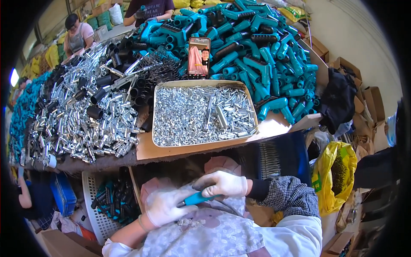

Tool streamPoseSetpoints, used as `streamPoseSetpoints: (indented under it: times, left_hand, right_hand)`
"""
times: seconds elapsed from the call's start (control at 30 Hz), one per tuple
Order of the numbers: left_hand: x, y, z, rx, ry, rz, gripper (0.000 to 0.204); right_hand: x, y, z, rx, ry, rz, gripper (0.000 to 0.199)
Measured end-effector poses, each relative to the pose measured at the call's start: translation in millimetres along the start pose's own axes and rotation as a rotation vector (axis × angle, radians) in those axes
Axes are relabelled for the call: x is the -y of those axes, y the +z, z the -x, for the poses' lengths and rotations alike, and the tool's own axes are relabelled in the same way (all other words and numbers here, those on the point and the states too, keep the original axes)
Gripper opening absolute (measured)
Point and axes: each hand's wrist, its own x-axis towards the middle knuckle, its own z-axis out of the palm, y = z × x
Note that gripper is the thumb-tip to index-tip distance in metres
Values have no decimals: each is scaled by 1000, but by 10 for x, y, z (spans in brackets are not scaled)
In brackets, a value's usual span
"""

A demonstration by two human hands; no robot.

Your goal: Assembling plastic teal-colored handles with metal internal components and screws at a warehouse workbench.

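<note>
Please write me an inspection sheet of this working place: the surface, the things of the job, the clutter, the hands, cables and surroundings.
Surface: wooden bench, almost fully covered.
Job's things: one teal handle part, held in the lap by both hands.
Clutter: tray of small silver pieces; heap of teal handles; heap of silver tubes; black springs; propped phone.
Hands: left hand and right hand, white-gloved, grip the part.
Cables: nothing seen.
Surroundings: white basket, yellow bag, cardboard boxes, other people at the far side.
</note>
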Motion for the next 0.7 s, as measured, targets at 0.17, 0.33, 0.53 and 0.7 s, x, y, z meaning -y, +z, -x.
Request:
streamPoseSetpoints:
  times: [0.17, 0.33, 0.53, 0.7]
  left_hand:
    - [-31, 25, -70, -3, 31, -13, 58]
    - [42, 221, -162, -1, 55, 22, 56]
    - [91, 290, -205, -46, 0, -45, 55]
    - [-39, 171, -185, -161, -47, -67, 51]
  right_hand:
    - [-59, 47, -96, -1, -152, 33, 54]
    - [59, 55, -154, -30, -177, 193, 58]
    - [499, -148, -116, -163, -442, 855, 33]
    - [931, -631, -566, -902, -754, 913, 13]
